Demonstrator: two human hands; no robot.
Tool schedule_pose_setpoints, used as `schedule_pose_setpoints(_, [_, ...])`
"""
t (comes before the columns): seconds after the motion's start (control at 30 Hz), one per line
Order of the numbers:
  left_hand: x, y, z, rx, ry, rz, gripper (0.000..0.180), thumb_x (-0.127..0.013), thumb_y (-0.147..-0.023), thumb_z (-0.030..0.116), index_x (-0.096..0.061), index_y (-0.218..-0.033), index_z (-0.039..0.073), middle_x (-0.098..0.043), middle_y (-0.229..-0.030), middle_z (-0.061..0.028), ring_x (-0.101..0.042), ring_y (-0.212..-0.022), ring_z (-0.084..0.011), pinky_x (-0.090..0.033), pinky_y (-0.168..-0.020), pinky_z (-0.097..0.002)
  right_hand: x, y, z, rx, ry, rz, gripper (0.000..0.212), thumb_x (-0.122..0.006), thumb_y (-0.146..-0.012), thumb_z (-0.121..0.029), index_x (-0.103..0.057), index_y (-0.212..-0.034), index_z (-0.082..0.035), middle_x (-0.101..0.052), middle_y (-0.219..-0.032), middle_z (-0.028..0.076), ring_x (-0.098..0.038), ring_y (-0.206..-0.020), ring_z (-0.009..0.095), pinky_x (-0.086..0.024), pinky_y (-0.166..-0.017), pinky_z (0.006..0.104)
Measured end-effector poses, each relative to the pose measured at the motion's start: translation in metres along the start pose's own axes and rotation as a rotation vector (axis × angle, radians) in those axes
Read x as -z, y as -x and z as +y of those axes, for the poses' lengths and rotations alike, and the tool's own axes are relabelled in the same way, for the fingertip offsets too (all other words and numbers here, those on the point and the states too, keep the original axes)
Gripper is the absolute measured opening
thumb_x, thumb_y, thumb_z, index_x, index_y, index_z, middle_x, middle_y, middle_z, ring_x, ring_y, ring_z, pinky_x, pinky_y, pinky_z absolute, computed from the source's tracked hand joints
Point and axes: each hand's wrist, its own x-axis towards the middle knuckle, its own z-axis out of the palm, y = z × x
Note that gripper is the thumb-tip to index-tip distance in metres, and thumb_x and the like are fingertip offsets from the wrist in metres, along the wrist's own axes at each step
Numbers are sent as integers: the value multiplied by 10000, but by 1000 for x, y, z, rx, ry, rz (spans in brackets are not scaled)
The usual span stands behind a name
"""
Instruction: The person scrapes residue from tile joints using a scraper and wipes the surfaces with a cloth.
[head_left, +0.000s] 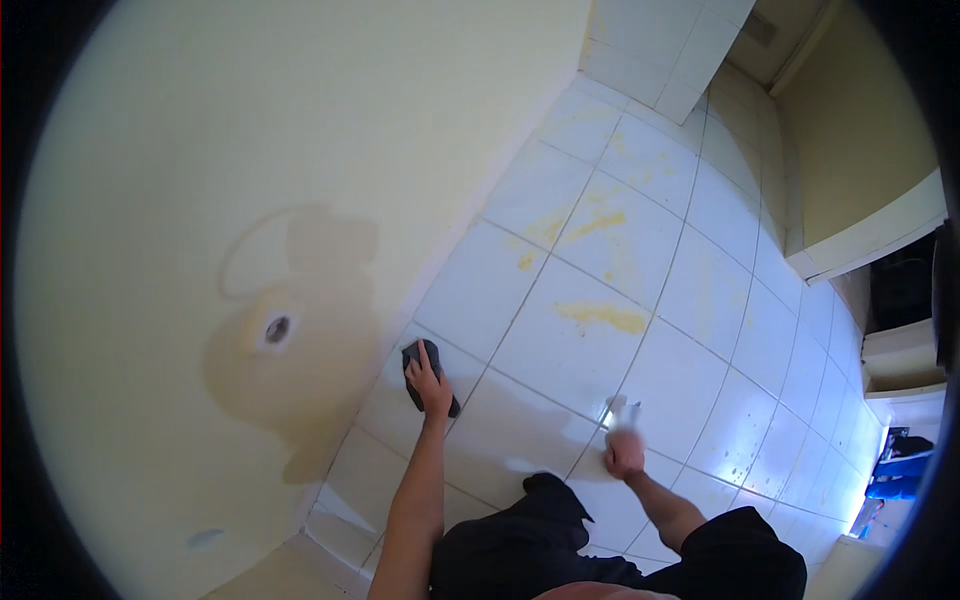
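Observation:
Close to the foot of the wall, my left hand point(431, 388) presses a dark grey cloth point(414, 395) onto a white floor tile. Its fingers lie over the cloth, with one finger stretched along it. My right hand point(625, 453) is closed in a fist, low over the tiles to the right. A small whitish object point(627, 414) sticks out of its far side, too smeared by motion to name. Yellow smears point(602, 317) and specks mark the tiles ahead of both hands.
A cream wall point(200, 150) with a round hole in a pale plate point(277, 329) runs along the left. Beyond the stains stands a tiled block point(655, 50). Wall ledges point(880, 225) line the right. My knees, in black cloth point(520, 545), are at the lower edge.

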Motion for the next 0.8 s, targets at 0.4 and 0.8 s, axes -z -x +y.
schedule_pose_setpoints(0.4, [-88,-151,96,-139,50,-153,680,-623,-922,133,-334,-1534,200,-414,-1390,-308,-377,-1262,-497,-297,-1093,-552,-2,4,5,-4,-88,-41,163,-670,-686,-216,-580,-761,-102,-538,-831,112,-508,-714,336,-432,-674,466])
schedule_pose_setpoints(0.8, [-78,-167,80,-275,4,-368,783,-620,-903,79,-204,-1562,154,-365,-1411,-345,-379,-1276,-507,-266,-1086,-561,4,8,5,-72,-73,-204,264,-688,-752,-336,-637,-881,-111,-602,-965,89,-581,-867,338,-502,-809,452])
